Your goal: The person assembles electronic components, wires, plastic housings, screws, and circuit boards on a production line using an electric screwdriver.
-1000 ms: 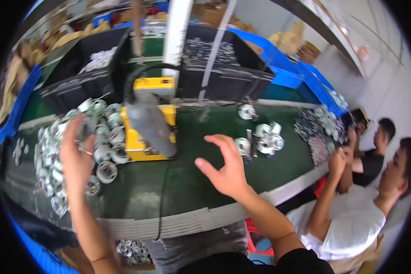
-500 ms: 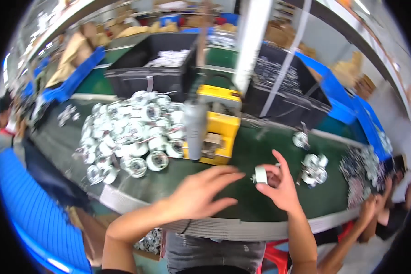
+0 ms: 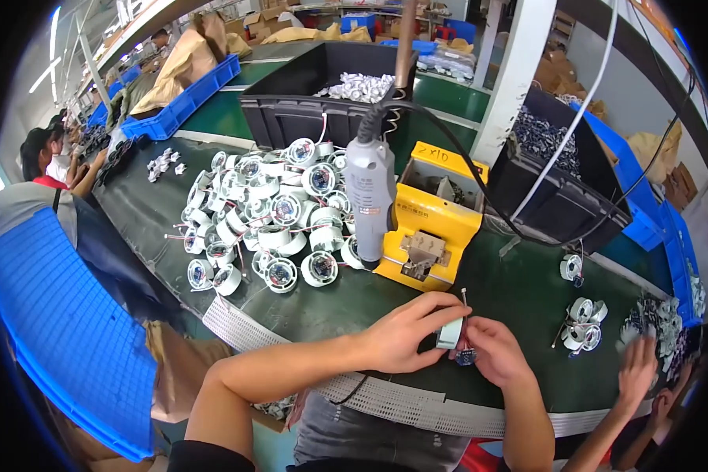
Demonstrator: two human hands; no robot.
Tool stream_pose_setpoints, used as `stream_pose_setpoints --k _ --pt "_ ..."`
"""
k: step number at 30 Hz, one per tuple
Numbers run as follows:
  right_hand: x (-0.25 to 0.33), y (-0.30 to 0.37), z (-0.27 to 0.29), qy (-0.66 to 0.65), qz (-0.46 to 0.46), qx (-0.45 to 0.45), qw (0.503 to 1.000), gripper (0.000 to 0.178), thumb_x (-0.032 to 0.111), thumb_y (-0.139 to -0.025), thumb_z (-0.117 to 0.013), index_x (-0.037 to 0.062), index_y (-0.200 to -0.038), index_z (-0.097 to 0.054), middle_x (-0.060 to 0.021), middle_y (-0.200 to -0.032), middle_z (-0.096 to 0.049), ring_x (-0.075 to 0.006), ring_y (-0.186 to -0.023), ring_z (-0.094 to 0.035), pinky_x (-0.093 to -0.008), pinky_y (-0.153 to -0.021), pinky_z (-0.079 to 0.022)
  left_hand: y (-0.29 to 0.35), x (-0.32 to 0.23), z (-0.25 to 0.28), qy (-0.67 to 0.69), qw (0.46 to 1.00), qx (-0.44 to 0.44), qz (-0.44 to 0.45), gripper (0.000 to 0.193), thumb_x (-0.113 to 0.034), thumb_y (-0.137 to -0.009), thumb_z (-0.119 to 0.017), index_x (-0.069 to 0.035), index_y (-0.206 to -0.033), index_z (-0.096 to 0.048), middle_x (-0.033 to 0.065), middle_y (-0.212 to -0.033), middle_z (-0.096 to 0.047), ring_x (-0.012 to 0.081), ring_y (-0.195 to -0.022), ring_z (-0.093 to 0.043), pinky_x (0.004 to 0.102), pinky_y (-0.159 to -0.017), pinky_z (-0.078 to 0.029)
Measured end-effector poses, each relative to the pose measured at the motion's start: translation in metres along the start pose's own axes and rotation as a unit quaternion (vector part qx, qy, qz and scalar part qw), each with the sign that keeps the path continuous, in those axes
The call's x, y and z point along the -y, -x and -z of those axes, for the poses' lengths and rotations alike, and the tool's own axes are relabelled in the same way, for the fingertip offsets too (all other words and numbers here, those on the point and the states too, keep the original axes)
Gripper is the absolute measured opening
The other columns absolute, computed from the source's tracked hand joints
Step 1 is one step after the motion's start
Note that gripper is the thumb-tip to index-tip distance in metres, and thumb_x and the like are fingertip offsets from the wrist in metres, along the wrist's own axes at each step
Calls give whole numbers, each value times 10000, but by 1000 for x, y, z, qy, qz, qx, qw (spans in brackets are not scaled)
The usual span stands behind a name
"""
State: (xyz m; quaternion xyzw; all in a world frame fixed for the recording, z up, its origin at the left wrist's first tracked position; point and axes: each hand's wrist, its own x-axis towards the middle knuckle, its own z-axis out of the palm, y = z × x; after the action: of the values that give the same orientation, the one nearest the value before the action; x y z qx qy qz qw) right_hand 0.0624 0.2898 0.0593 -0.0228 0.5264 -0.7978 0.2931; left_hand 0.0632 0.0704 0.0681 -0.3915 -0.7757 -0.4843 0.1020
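blue plastic panel (image 3: 71, 315) fills the near left. right of it, white round housings (image 3: 285, 208) lie heaped on the green table (image 3: 334, 303), a black bin (image 3: 291, 110) beyond. an upright grey power tool (image 3: 370, 197) and yellow fixture (image 3: 433, 236) stand in the way beyond the hands. the left hand (image 3: 405, 338) clamps its fingers on a white ring (image 3: 450, 334), near centre; the right hand (image 3: 499, 352) has fingertips together at a dark circuit board (image 3: 466, 357), grip unclear. farther right sit more housings (image 3: 582, 324) and another person's hand (image 3: 637, 370).
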Motion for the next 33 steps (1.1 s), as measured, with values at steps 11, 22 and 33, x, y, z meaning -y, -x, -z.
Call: stream_pose_setpoints --k 11,22,33 --pt "-16 3 -2 -142 109 97 979 174 144 -912 -577 -14 -838 -590 -55 -704 -542 -151 -694 -537 -286 -673 -431 9 10 -6 564 776 72 271 599 -52 -848 -594 -52 -1397 -352 69 -1181 -524 177 -1098 -524 325 -917 -454" --pt "-7 2 -14 440 379 5 814 166 40 -671 -704 37 -627 -543 -62 -785 -506 -188 -640 -519 -300 -566 -420 3 16 -2 635 647 68 417 498 -404 -1011 -268 -38 -1280 -470 82 -1003 -634 193 -760 -607 288 -626 -456" --pt "-10 8 -25 420 322 -48 847 201 -24 -694 -630 12 -633 -442 -72 -811 -465 -154 -599 -460 -267 -513 -380 2 13 -6 586 687 35 428 453 -339 -997 -335 -19 -1291 -463 107 -995 -635 211 -826 -623 319 -695 -504"
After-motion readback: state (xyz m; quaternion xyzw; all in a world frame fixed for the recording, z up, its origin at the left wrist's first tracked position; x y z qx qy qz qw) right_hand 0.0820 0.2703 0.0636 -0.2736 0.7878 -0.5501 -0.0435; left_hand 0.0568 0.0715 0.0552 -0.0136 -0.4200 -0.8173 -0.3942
